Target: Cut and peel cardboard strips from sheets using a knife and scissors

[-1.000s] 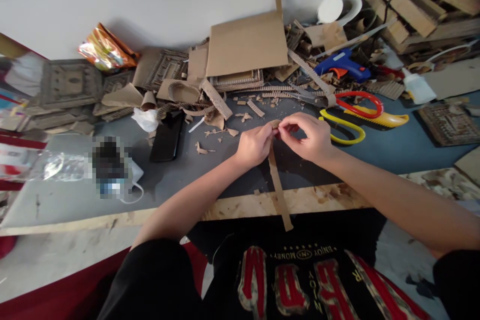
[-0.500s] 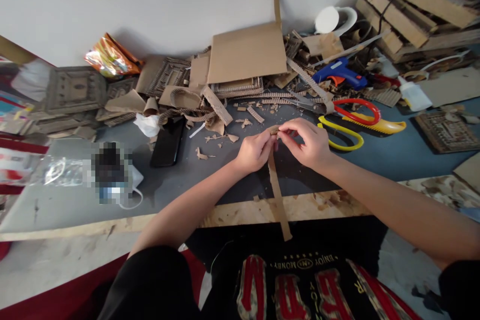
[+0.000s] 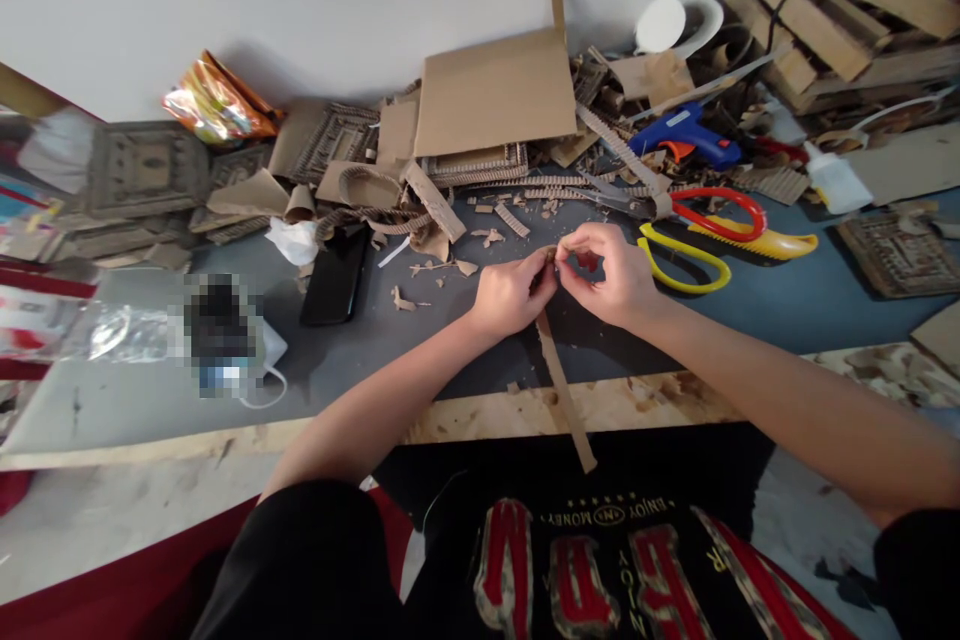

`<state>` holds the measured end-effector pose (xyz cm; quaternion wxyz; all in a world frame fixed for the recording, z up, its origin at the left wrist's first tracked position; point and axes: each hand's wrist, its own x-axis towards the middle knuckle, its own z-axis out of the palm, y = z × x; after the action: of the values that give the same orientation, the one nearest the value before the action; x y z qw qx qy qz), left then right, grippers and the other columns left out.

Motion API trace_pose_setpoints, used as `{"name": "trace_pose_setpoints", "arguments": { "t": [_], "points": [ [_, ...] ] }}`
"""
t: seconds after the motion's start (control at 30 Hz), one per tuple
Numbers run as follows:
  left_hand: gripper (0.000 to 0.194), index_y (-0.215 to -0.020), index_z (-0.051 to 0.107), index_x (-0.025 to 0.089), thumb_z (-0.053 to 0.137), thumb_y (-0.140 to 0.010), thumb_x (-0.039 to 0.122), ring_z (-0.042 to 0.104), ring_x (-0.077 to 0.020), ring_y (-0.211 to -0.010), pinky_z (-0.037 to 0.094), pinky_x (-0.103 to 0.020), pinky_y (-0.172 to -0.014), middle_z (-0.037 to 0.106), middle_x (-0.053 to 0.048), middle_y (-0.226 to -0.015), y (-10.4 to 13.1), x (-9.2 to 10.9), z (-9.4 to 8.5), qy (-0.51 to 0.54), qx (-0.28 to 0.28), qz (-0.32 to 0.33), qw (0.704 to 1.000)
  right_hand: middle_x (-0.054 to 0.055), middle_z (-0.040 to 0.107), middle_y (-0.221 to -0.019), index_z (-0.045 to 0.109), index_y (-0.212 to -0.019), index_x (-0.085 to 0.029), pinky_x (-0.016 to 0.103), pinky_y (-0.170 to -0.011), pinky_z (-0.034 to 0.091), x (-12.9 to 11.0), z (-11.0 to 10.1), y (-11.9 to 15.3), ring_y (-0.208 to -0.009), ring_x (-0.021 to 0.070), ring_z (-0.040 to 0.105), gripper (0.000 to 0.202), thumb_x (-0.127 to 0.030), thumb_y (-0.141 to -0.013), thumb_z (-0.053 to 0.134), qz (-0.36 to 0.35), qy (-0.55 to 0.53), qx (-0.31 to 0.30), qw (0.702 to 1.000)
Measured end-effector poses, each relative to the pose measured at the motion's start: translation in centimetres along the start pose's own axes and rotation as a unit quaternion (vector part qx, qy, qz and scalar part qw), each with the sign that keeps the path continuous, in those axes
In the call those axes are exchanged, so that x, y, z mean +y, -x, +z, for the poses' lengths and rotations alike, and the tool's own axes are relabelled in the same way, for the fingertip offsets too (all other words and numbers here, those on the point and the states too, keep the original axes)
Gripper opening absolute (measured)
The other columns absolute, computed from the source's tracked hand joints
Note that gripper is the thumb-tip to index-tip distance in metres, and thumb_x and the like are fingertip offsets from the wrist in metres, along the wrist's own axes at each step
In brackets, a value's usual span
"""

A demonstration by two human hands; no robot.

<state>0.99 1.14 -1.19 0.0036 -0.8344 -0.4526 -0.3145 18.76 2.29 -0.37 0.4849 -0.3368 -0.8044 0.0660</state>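
A narrow cardboard strip point(image 3: 564, 390) hangs from between my hands, across the table's front edge and down in front of my shirt. My left hand point(image 3: 511, 296) pinches the strip's upper end. My right hand point(image 3: 606, 275) meets it fingertip to fingertip, thumb and index finger pinched at the same small brown end. The fingers largely cover that end. Right of my right hand lie scissors with red and yellow handles point(image 3: 694, 270). Small cardboard scraps point(image 3: 489, 237) are scattered beyond my hands.
A black phone point(image 3: 334, 278) lies to the left. Along the wall are a large cardboard sheet point(image 3: 495, 98), a blue glue gun point(image 3: 686, 135) and stacked cardboard pieces. A white glue bottle point(image 3: 838, 180) stands at the right, near a ridged cardboard panel point(image 3: 900, 252).
The strip's lower end has swung slightly to the right. The fingers of my right hand have curled in more around the strip's top end. The view has shifted slightly.
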Motion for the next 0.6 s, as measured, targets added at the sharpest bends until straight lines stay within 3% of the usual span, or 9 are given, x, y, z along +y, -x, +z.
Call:
{"name": "trace_pose_setpoints", "arguments": {
  "t": [0.2, 0.6],
  "points": [
    [0.025, -0.072, 0.057, 0.018, 0.047, -0.092, 0.028, 0.054, -0.0100, -0.047, 0.031, -0.021, -0.045, 0.062, 0.000, -0.057, -0.19, -0.06, 0.25, -0.002, 0.007, -0.002, 1.000, 0.000, 0.071, -0.082, 0.045, -0.107, -0.022, 0.022, -0.054, 0.047, 0.12, 0.10, -0.01, -0.060, 0.0104, 0.063, 0.026, -0.020, -0.085, 0.060, 0.006, 0.017, 0.008, 1.000],
    [0.024, -0.086, 0.063, 0.016, 0.045, -0.093, 0.030, 0.058, -0.0125, -0.049, 0.034, -0.021, -0.045, 0.064, -0.002, -0.059, -0.08, 0.03, 0.03, -0.006, -0.035, 0.001, 0.999, -0.002, 0.070, -0.083, 0.045, -0.110, -0.023, 0.022, -0.053, 0.045, -0.06, -0.01, 0.08, -0.062, 0.0108, 0.062, 0.033, -0.015, -0.081, 0.060, 0.005, 0.025, -0.007, 1.000]
  ]
}}
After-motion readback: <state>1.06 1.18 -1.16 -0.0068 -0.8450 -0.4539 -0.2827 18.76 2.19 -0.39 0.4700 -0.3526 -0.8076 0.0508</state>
